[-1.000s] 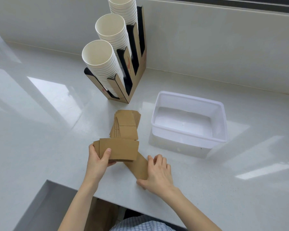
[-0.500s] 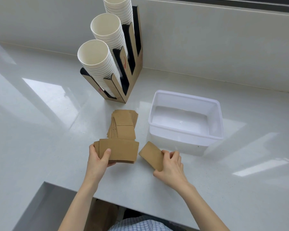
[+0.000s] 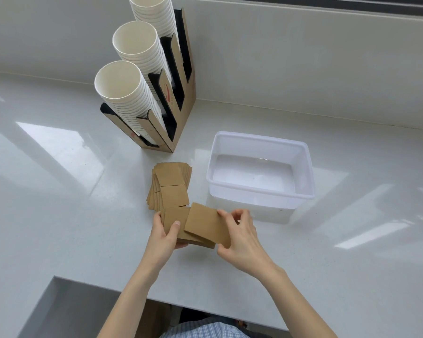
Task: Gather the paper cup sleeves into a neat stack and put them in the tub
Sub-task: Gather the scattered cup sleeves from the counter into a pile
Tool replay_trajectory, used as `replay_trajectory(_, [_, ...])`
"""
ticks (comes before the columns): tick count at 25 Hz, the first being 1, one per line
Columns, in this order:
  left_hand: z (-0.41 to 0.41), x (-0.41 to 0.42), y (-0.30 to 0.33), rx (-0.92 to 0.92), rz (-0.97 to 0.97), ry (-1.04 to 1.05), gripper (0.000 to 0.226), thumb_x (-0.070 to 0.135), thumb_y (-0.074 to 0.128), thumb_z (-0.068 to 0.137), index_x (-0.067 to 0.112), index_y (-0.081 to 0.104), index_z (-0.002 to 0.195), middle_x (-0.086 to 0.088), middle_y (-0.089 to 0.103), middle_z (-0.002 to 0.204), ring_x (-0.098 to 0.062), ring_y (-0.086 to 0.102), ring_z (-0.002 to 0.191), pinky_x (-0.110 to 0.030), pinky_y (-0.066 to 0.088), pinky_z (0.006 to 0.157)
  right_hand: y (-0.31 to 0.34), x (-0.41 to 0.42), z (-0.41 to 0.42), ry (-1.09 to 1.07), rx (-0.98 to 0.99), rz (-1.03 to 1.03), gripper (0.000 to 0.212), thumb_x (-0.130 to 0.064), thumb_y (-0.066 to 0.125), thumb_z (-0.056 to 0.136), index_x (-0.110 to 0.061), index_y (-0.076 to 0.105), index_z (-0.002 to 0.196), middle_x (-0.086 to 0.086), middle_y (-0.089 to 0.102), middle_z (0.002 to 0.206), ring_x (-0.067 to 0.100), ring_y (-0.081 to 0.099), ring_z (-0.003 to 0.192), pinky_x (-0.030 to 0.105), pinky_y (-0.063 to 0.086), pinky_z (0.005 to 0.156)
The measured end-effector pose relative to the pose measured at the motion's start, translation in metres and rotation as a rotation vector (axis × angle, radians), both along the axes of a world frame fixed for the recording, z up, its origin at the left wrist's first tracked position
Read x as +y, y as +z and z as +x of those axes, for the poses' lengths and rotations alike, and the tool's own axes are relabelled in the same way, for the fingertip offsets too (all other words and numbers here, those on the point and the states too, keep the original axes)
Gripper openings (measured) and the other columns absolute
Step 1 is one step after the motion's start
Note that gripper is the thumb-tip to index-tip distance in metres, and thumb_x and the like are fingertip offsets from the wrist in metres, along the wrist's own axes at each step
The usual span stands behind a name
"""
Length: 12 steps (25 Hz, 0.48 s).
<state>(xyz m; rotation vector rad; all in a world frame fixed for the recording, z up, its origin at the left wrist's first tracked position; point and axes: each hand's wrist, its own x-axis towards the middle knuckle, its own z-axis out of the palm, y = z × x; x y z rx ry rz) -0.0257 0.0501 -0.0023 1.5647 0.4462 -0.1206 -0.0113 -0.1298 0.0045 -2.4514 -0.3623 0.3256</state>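
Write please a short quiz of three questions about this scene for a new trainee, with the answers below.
1. True or false: the white tub already holds some sleeves.
2. What is the right hand doing? A) resting flat on the counter B) laying a single sleeve onto the bundle in the left hand C) reaching into the tub
3. Fill in: the fanned pile of sleeves on the counter lies between the tub and the ____ with the paper cups.

Key
1. False: the tub is empty.
2. B
3. cup holder
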Motion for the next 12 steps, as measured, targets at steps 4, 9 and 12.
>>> replay_trajectory(4, [0.002,-0.017,-0.001,0.013,-0.07,-0.088,0.024,0.02,0.041,0.093,0.026,0.034,0.115,0.01,0.053,0.105,-0.01,0.058,0.093,-0.018,0.056,0.056,-0.002,0.004,-0.001,0.033,0.004,0.004,0.068,-0.018,0.056,0.079,-0.025,0.024,0.138,0.005,0.024,0.123,0.023,0.031,0.116,0.028,0.034,0.103])
replay_trajectory(9, [0.003,-0.032,-0.003,-0.002,-0.046,-0.138,0.034,0.015,0.047,0.09,0.022,0.032,0.12,0.005,0.052,0.106,-0.013,0.058,0.097,-0.016,0.055,0.057,-0.003,-0.005,0.0,0.009,0.005,0.048,0.069,-0.018,0.058,0.079,-0.029,0.025,0.139,0.002,0.024,0.125,0.02,0.03,0.121,0.028,0.032,0.106])
replay_trajectory(12, [0.007,-0.034,-0.003,-0.019,-0.063,-0.155,0.035,0.014,0.048,0.09,0.02,0.033,0.121,0.003,0.05,0.111,-0.013,0.057,0.101,-0.016,0.056,0.06,-0.005,-0.015,0.001,-0.161,0.091,0.189,0.075,-0.021,0.062,0.08,-0.03,0.019,0.141,0.0,0.022,0.125,0.013,0.028,0.118,0.023,0.028,0.105])
